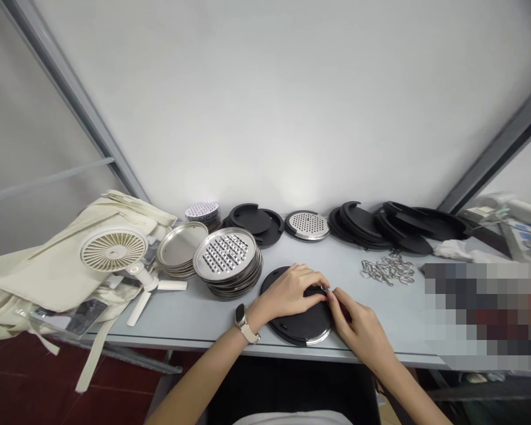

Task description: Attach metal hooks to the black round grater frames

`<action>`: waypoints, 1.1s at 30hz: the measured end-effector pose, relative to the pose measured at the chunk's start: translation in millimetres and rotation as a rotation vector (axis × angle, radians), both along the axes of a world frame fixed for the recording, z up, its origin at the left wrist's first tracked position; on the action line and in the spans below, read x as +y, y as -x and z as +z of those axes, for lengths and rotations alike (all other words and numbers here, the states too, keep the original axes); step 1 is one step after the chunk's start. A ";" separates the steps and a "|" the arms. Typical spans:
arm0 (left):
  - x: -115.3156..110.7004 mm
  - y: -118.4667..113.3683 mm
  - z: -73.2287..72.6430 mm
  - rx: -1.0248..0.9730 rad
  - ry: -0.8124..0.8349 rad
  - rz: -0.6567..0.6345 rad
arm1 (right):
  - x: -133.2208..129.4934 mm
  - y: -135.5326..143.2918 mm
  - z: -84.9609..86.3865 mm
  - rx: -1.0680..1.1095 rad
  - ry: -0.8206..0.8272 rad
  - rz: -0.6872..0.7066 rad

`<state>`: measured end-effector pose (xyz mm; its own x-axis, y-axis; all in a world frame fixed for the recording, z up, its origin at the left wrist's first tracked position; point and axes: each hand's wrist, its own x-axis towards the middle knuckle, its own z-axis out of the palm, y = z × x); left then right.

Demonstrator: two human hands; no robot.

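Work at the front edge of the pale grey bench (345, 254). A flat, round, matte black disc (294, 327) lies there under both hands, a strip of silvery metal rim showing along its near right edge. Left hand (294, 289), wearing a cream-strapped wristwatch (246, 324), lies across the disc with fingers curled; cannot tell whether it is gripping. Right hand (354, 316) is at the disc's right edge, thumb and fingers pinching a small shiny metal piece (324, 288) next to the left fingertips; exact shape hidden.

Right of the disc, apart from it: loose heap of silvery wire-like metal loops (388, 270). Left of it: tall stack of round silver metal grater plates (228, 254), top one slotted; beside that, stack of plain round silver metal plates (182, 245). Along the wall side: round black holder with a perforated silver metal insert (308, 224), between piles of black round-edged trays (248, 218). Far left: small cream-white fan (114, 251) in front of a cream fabric bag (48, 265)
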<state>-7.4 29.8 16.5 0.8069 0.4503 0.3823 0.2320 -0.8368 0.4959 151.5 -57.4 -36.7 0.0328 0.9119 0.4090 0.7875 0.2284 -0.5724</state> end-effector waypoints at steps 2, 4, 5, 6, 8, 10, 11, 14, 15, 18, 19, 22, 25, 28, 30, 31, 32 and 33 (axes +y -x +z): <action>0.2 -0.1 -0.5 -0.006 0.008 -0.005 | -0.3 -0.6 -0.4 0.002 -0.022 0.002; 0.5 -0.3 -1.2 -0.014 0.013 -0.013 | -0.4 -1.1 -0.6 0.009 -0.031 0.003; 0.7 -0.4 -1.5 -0.018 0.012 -0.017 | -0.4 -1.3 -0.6 0.011 -0.029 0.002; 0.8 -0.4 -1.8 -0.021 0.007 -0.021 | -0.4 -1.4 -0.5 0.011 -0.022 0.002; 0.9 -0.3 -2.0 -0.025 -0.012 -0.025 | -0.4 -1.3 0.3 0.010 0.007 0.002; 1.0 -0.3 -2.1 -0.023 -0.033 -0.014 | -0.2 -1.0 1.7 0.015 0.042 0.011; 1.1 -0.2 -2.1 -0.021 -0.040 -0.006 | -0.1 -0.8 2.5 0.022 0.056 0.016; 1.5 -0.5 -2.5 -0.013 -0.044 0.007 | 0.1 -0.4 4.8 0.041 0.078 0.029; 1.6 -0.6 -2.7 -0.012 -0.042 0.006 | 0.2 -0.3 5.3 0.045 0.082 0.031; 1.9 -1.0 -2.8 -0.022 -0.033 -0.006 | 0.4 -0.1 6.4 0.051 0.086 0.036; 1.9 -1.1 -2.8 -0.025 -0.030 -0.013 | 0.4 -0.1 6.5 0.050 0.084 0.037; 1.7 -1.2 -2.4 -0.032 -0.017 -0.028 | -0.1 0.2 6.4 0.038 0.062 0.029; 1.4 -1.1 -2.0 -0.038 -0.003 -0.029 | -0.9 0.5 5.8 0.024 0.031 0.024; 1.1 -0.9 -1.4 -0.037 0.015 -0.027 | -1.2 0.6 5.2 0.012 0.000 0.024; 0.9 -0.9 -0.7 -0.028 0.026 -0.028 | -1.2 0.4 5.0 0.004 -0.020 0.021; 0.9 -0.9 -0.4 -0.022 0.029 -0.031 | -1.2 0.3 4.9 0.003 -0.032 0.015; 0.8 -1.0 -0.2 -0.017 0.030 -0.035 | -1.2 0.1 4.8 0.002 -0.041 0.010; 0.8 -1.1 -0.1 -0.013 0.029 -0.038 | -1.2 0.0 4.7 0.004 -0.049 0.003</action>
